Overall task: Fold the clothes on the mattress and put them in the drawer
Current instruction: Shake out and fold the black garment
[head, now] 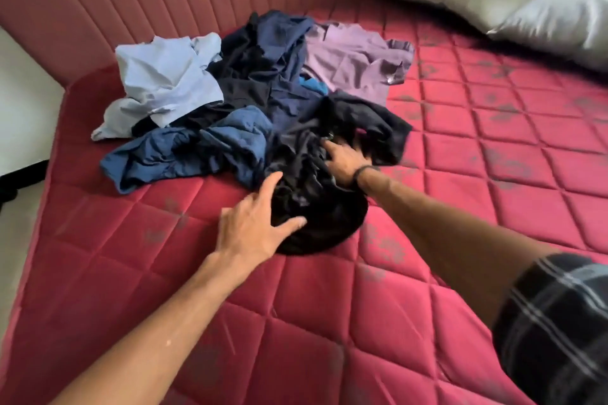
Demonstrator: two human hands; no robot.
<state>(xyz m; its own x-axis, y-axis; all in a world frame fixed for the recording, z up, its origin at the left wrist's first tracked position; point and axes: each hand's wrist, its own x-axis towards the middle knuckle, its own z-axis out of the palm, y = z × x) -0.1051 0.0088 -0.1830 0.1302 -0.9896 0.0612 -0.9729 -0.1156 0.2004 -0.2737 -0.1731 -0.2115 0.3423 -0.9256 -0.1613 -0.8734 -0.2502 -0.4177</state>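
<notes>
Head view: your left hand (255,227), fingers spread apart, rests on the near edge of the crumpled black cloth garment (316,207); your right hand (345,159) grips its upper folds. It lies at the near side of the mixed clothes pile (250,89) on the red quilted mattress (460,174). Lifting now risks dragging the tangled dark-blue crumpled garment (194,148) along, since their folds overlap.
</notes>
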